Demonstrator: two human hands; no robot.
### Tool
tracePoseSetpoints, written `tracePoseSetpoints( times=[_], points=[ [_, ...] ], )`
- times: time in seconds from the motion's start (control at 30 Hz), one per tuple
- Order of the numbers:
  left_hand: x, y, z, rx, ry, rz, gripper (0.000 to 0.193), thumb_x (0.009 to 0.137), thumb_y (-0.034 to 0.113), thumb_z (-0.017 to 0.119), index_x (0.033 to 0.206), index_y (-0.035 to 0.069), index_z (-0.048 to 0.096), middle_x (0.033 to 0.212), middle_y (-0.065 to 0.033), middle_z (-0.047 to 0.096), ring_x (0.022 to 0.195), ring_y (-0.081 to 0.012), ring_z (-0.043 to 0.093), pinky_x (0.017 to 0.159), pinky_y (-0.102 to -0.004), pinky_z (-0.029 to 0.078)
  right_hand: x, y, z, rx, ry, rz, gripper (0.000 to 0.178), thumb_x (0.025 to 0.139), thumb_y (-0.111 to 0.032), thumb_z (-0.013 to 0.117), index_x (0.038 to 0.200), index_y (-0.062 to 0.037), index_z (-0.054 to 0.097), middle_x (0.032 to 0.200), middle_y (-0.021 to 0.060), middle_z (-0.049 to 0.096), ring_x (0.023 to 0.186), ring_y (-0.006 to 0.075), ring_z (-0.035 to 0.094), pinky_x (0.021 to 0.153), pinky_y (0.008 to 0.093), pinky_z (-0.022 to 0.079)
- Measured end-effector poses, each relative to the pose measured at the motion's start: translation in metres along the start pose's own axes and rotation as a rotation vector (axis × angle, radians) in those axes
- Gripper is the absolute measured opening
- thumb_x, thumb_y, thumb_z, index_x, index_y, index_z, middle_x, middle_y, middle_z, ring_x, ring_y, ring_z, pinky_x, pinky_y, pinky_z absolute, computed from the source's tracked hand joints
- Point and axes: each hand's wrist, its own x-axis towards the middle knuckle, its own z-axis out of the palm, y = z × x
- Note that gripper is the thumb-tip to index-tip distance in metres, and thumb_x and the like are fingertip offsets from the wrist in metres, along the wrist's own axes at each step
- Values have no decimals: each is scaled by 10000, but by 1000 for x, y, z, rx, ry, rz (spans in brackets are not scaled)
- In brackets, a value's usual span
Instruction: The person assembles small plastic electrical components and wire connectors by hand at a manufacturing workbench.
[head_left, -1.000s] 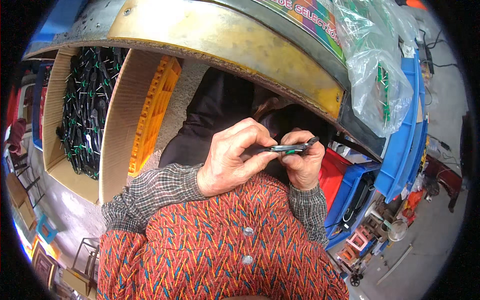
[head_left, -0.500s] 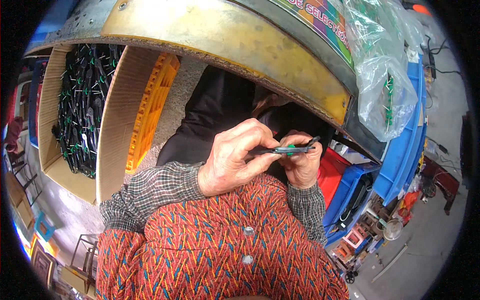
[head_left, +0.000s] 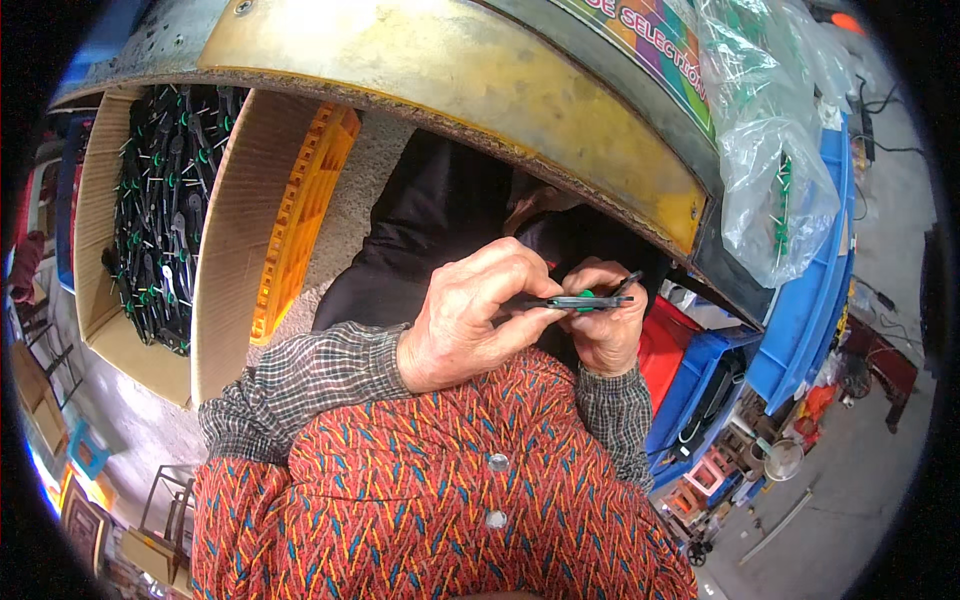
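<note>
My left hand (head_left: 478,318) and my right hand (head_left: 604,322) meet in front of my chest, both pinching a small flat black tool with a green part (head_left: 583,299). The left fingers clamp its left end, the right fingers hold its right end, where a thin black tip sticks out. Below the hands lie my checked cuffs and red patterned vest. Dark trousers show behind the hands.
A cardboard box (head_left: 232,230) at the left holds several black and green tools (head_left: 165,215). An orange crate (head_left: 300,215) leans beside it. A curved yellow table edge (head_left: 480,90) arches overhead. A clear plastic bag (head_left: 775,150) hangs at the right above blue bins (head_left: 810,320) and a red bin (head_left: 668,350).
Both hands stay on the small tool with only slight finger shifts. The view has moved a little.
</note>
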Motion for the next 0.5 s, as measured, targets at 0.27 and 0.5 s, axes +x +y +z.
tracePoseSetpoints(
  times=[0.27, 0.5],
  points=[
    [0, -1, 0, 0, 4, 5, 217, 696, 18, 757, 853, -3, 608, 821, -117, 612, 720, -210, 620, 610, -288, 493, 1, 2, -8, 17, -69, 43, 320, 621, -85, 818, 855, 43, 642, 813, 69, 626, 689, 131, 584, 613, 243, 457],
    [0, -3, 0, 5, -1, 18, 220, 690, 12, 755, 852, -4, 607, 821, -119, 616, 726, -213, 624, 613, -288, 496, 0, 4, -11, 7, -41, 56, 354, 619, -133, 841, 859, 40, 647, 826, 71, 628, 674, 128, 578, 596, 230, 448]
  ],
)
